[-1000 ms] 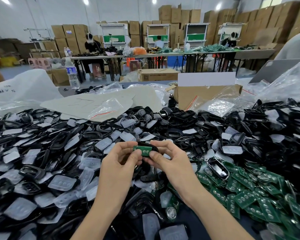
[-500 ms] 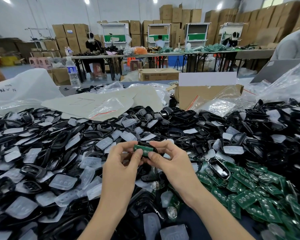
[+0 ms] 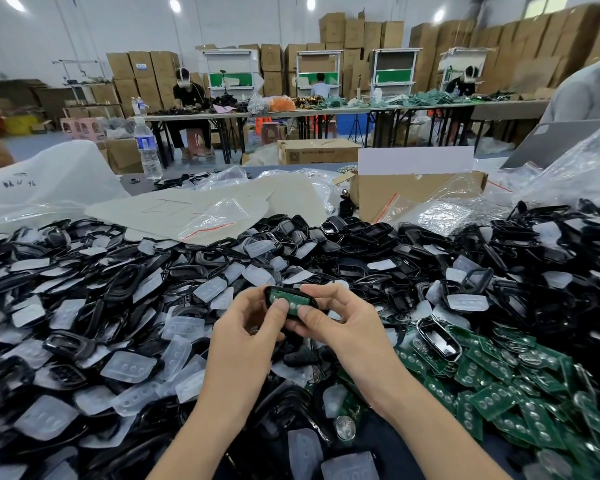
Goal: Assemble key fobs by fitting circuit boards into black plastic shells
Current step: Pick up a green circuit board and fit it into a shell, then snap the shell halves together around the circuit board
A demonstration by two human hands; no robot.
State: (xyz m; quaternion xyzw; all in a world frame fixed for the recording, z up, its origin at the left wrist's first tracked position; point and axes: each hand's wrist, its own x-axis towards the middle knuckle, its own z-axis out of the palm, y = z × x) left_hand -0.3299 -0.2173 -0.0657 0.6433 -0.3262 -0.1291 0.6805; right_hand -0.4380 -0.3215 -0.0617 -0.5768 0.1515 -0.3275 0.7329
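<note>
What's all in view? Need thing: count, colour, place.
black plastic key-fob shell: one, black, held in both hands, centre
green circuit board: one, green, lying in that shell
loose black plastic shells: many, black, heaped across the table
translucent rubber button pads: many, whitish, mixed through the heap, mostly left
loose green circuit boards: many, green, heaped to the right of the hands
cardboard box: one, brown, behind the heap, centre-right
plastic water bottle: one, clear, far table edge, left
plastic bags: several, clear, behind the heap
stacked cardboard cartons: many, brown, back wall
left hand: grips the shell's left end, thumb on the board
right hand: grips the right end, thumb on the board
</note>
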